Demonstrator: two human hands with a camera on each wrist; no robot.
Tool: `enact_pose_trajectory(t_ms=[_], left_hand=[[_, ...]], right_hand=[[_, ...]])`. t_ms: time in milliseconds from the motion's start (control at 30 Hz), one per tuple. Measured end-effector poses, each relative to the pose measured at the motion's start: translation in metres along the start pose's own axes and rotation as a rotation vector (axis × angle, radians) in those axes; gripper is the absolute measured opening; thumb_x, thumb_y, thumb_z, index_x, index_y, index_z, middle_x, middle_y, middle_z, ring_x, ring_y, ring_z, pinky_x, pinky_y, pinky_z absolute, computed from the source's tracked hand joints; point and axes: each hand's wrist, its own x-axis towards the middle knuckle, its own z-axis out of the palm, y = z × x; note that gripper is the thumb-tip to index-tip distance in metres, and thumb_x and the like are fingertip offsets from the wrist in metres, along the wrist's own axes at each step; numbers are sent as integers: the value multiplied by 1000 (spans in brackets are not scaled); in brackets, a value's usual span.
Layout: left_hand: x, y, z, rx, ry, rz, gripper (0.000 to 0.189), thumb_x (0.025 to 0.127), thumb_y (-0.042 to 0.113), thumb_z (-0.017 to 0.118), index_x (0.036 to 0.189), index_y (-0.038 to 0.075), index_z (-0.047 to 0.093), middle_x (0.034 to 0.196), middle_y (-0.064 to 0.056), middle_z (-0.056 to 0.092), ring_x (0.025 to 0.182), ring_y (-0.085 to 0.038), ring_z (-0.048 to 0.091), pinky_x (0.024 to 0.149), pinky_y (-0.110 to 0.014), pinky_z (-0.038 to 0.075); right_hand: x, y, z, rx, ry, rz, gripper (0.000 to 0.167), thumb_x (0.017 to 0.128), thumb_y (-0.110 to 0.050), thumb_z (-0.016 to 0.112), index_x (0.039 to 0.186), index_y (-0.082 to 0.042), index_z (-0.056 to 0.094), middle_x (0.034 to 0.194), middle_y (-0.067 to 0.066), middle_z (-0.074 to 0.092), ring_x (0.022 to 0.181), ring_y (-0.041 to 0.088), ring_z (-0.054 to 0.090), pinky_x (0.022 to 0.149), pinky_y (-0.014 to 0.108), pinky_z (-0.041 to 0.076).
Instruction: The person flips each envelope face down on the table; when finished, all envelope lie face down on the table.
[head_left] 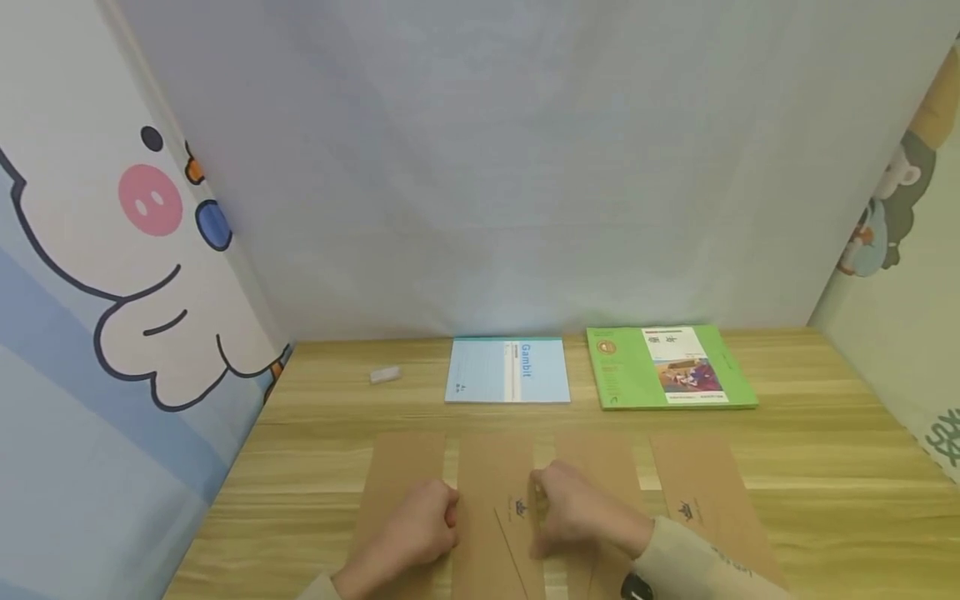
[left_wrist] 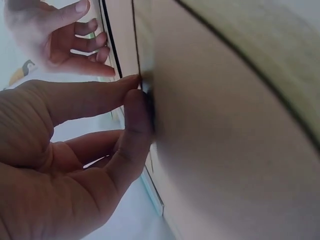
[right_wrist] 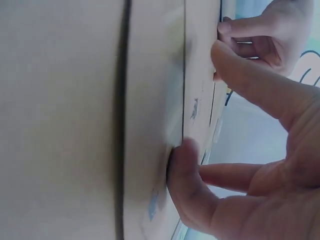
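Note:
Several brown kraft-paper envelopes lie side by side across the front of the table. The second envelope from the left (head_left: 483, 471) bears a small dark crown print and lies between both hands. My left hand (head_left: 416, 525), over the leftmost envelope (head_left: 405, 458), has curled fingers; its thumb and index fingertip pinch at the second envelope's left edge, close together in the left wrist view. On the other side, my right hand (head_left: 573, 504) reaches over the third envelope (head_left: 600, 458). Its thumb and index finger are spread apart, their fingertips at the second envelope's right edge.
Farther right lies another kraft envelope (head_left: 701, 475) with a crown print. Behind the row are a white eraser-like block (head_left: 386, 375), a pale blue notebook (head_left: 465, 371) and a green book (head_left: 622, 375). A grey cloth backdrop (head_left: 525, 167) hangs along the table's far edge.

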Motion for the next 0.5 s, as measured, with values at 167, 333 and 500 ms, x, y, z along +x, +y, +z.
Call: enact_pose_trajectory(t_ms=[167, 333, 500], left_hand=[[-1, 3, -2, 33, -2, 6, 29, 56, -12, 57, 55, 14, 46, 54, 8, 40, 49, -6, 37, 44, -22, 34], [-1, 3, -1, 35, 1, 0, 29, 57, -13, 55, 55, 14, 46, 54, 8, 40, 49, -6, 37, 44, -21, 34], [-1, 2, 1, 19, 10, -3, 29, 56, -13, 54, 55, 14, 45, 53, 8, 39, 48, -6, 37, 43, -21, 33]], right_hand=[[4, -5, -6, 10, -40, 25, 47, 52, -17, 92, 80, -2, 58, 70, 3, 51, 61, 17, 48, 52, 29, 45], [6, -11, -11, 43, -42, 88, 62, 54, -20, 92, 99, 9, 61, 75, 9, 59, 65, 22, 54, 56, 34, 48], [6, -13, -15, 98, -24, 116, 86, 56, -22, 91, 124, 14, 52, 96, 17, 66, 88, 33, 63, 77, 46, 52]])
